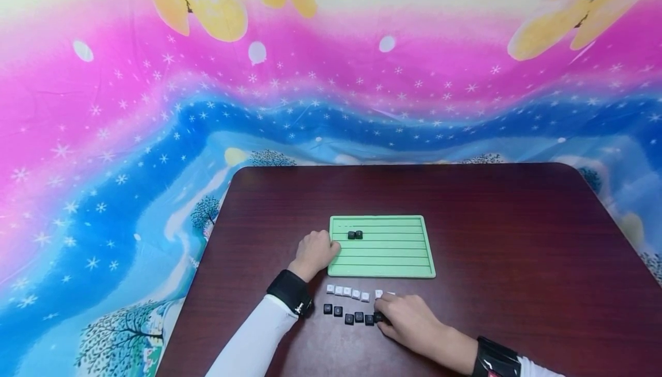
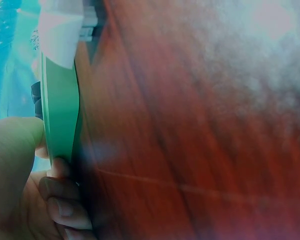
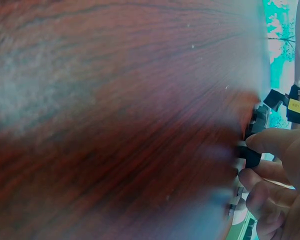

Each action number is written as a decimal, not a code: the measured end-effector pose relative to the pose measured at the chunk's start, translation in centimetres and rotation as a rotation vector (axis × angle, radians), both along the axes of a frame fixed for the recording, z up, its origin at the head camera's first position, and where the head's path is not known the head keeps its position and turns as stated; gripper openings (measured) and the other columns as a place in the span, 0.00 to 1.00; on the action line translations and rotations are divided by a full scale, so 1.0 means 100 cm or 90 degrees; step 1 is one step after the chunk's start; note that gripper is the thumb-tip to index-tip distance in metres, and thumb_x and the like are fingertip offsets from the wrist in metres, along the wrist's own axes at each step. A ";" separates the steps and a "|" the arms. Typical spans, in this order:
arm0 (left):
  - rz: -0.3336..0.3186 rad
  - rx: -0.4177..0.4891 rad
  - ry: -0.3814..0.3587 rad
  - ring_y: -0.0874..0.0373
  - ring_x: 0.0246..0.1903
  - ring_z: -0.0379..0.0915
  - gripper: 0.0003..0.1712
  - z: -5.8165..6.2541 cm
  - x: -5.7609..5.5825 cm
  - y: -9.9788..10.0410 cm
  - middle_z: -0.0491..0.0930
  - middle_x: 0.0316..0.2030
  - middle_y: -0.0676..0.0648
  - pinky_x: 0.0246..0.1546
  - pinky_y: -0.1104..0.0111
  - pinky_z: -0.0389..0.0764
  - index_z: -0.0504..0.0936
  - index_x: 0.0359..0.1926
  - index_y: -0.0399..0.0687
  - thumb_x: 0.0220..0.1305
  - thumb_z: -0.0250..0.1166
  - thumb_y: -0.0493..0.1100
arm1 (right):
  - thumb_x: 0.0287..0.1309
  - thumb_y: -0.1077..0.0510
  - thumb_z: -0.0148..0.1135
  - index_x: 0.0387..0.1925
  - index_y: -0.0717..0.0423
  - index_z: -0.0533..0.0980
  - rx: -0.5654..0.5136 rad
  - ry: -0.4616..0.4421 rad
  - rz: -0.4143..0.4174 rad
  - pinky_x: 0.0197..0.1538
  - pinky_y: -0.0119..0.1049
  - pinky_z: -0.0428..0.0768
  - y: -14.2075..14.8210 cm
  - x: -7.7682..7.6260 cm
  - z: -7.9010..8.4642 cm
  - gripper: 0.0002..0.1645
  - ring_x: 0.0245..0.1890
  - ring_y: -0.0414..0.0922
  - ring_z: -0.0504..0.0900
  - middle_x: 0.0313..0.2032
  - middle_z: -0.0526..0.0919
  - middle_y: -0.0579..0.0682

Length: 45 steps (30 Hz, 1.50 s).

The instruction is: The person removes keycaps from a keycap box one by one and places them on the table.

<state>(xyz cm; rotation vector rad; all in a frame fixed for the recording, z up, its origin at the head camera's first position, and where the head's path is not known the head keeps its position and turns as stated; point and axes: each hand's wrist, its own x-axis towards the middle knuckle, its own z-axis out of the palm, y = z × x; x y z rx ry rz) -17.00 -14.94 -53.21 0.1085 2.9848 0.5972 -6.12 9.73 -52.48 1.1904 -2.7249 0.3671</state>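
Note:
A light green ridged board (image 1: 383, 259) lies on the table, with two black keycaps (image 1: 355, 235) sitting in one of its upper rows. My left hand (image 1: 314, 252) grips the board's left edge. In the left wrist view the thumb (image 2: 20, 140) is on the board's face and the other fingers curl at its edge. Below the board, my right hand (image 1: 411, 319) pinches a black keycap (image 3: 251, 156) between thumb and fingers, at the right end of a row of black keycaps (image 1: 349, 319). White keycaps (image 1: 347, 291) form a row just above, partly hidden by the right hand.
The dark brown wooden table (image 1: 491, 222) extends around the board on all sides. Behind it hangs a colourful printed cloth (image 1: 310, 89). Both wrists wear black bands (image 1: 291, 292) over white sleeves.

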 end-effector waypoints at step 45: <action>0.005 -0.005 -0.007 0.59 0.14 0.52 0.22 0.002 0.000 0.001 0.53 0.14 0.55 0.16 0.67 0.58 0.58 0.14 0.53 0.62 0.56 0.46 | 0.52 0.51 0.73 0.32 0.47 0.82 -0.061 -0.030 -0.108 0.22 0.27 0.68 -0.011 -0.047 0.018 0.08 0.22 0.33 0.73 0.27 0.79 0.39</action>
